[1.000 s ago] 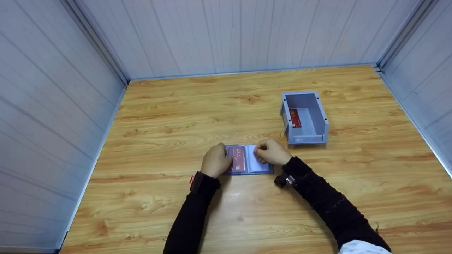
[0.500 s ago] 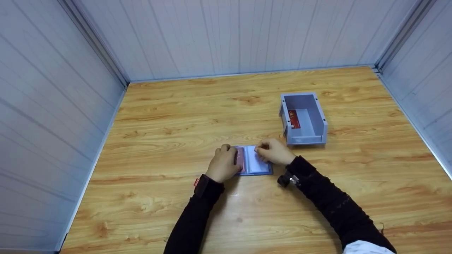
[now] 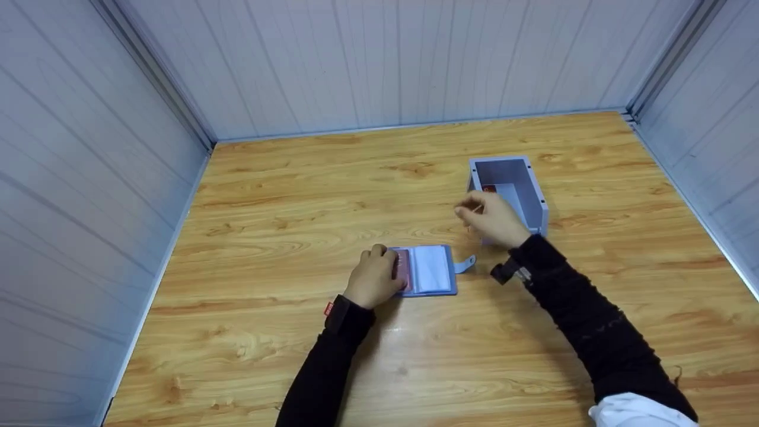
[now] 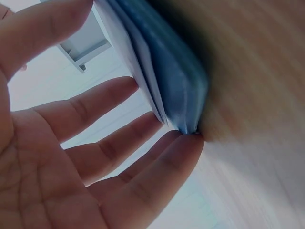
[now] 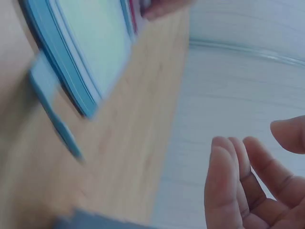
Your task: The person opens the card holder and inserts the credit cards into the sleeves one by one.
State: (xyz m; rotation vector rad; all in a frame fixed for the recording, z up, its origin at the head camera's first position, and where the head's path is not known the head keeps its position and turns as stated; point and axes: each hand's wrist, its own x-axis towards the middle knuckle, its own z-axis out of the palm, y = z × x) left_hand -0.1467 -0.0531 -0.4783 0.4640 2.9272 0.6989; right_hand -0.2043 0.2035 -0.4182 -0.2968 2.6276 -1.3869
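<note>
A small blue card holder [image 3: 452, 279] lies spread out on the table, clear sleeves [image 3: 431, 270] facing up and its snap strap [image 3: 465, 264] sticking out to the right. A red card [image 3: 403, 270] shows in the left sleeve, partly covered by my left hand [image 3: 373, 277]. That hand holds the holder's left part, thumb at the near edge and fingers toward the far edge. In the left wrist view, fingertips touch the sleeves and cover [image 4: 176, 90]. My right hand [image 3: 495, 219] is raised before the grey bin, fingers loosely bent, thumb apart, nothing between them.
The grey open-front bin [image 3: 536, 198] stands to the right, behind the card holder. Inside it a red card [image 3: 489, 188] shows, mostly hidden by my right hand. Pale panel walls [image 3: 379, 65] enclose the wooden table [image 3: 284, 237] at the back and sides.
My right hand has left the right sleeve and moved up and right toward the bin, uncovering the strap. My left hand slid right over the red card in the holder, then stayed there.
</note>
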